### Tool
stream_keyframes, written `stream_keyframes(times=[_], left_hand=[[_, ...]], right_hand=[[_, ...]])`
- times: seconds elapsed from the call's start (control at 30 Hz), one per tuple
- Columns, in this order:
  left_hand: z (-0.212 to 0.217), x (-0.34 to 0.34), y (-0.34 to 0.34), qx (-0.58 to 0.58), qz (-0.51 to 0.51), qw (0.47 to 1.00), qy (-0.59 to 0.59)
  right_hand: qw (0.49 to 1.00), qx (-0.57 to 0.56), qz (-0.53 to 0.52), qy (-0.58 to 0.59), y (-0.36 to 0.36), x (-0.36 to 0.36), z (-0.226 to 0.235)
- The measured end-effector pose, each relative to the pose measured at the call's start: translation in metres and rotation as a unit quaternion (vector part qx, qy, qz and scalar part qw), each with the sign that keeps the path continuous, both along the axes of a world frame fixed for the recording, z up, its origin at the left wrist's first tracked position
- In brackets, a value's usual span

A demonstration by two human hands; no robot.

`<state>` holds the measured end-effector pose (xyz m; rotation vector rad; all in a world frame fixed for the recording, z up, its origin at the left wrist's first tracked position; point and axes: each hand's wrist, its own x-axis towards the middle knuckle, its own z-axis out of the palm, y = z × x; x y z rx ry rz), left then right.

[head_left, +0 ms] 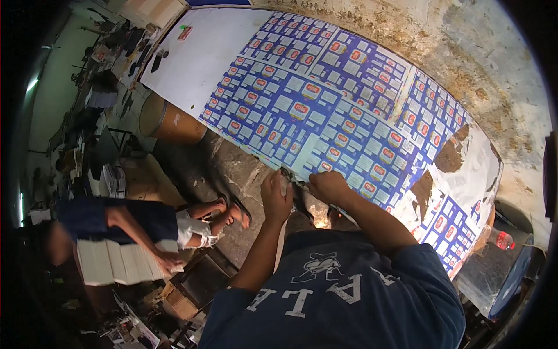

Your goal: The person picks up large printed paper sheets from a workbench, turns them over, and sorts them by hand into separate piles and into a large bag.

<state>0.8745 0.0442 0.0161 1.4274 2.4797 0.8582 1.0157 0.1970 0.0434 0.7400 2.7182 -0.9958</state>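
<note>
At the near edge of a long table covered in blue printed sheets, my two hands are close together. My left hand is raised just off the edge, its fingers bent around something small and dark that I cannot make out. To its right, my right hand rests at the table edge with its fingers curled in. Whatever is in the right hand, if anything, is hidden under the fingers. The blue sheets carry rows of pale boxes and red-and-yellow emblems, and lie flat beyond both hands.
A white board surface forms the table's far left. Below it stands a brown drum. At left a seated person holds cream paper blocks. A plastic bottle with a red cap lies at right. A stained wall runs behind.
</note>
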Motion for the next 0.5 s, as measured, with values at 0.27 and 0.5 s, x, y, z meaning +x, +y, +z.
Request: stream_keyframes(times=[0.27,0.5], left_hand=[[0.01,-0.066,0.059,-0.108,-0.238,0.964,0.04],[0.004,-0.09,0.086,-0.096,-0.295,0.951,-0.011]], right_hand=[[0.997,-0.027,-0.077,0.007,0.023,0.011,-0.002],[0.981,0.006,-0.193,0.01,0.004,0.0,0.025]])
